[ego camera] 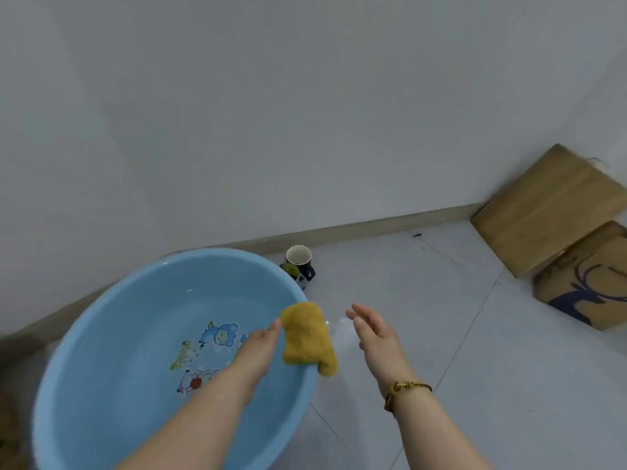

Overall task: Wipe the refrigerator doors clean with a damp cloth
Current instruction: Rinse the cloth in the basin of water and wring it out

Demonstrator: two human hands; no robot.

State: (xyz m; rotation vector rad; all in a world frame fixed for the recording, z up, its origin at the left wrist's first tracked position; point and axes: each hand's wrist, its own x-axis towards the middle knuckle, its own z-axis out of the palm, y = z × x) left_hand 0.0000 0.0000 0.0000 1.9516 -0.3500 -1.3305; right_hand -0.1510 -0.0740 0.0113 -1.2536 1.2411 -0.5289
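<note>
We see the mustard-yellow, thick, wet-looking cloth [309, 337] hanging over the right rim of the round light-blue plastic basin [101, 351], at about five o'clock from the frame's centre. Our left hand [261, 347] holds it by its left edge, thumb and fingers pinched on the fabric, with the forearm stretched across the basin's mouth. The cloth droops from that grip, its lower corner dangling just outside the rim.

At three o'clock from the cloth, near but apart from it, our right hand [373, 330] is spread flat, fingers released and extended, grasping nothing. A braided yellow-and-dark cord bracelet [405, 391] circles that wrist.

The basin holds clear water, and cartoon animal prints show on its bottom. At twelve o'clock from the cloth, just beyond the basin's rim, a dark ceramic mug with a pale inside [299, 259] stands upright on the pale grey tiled floor [441, 334], beside a small greenish object we cannot identify.

Further out, at two o'clock, a light wooden board [546, 212] leans in the corner, and just below it rests a brown cardboard piece printed with dark-blue curves [587, 283]. A grey-white wall [271, 113] fills the upper frame above a tan skirting strip [373, 228].
</note>
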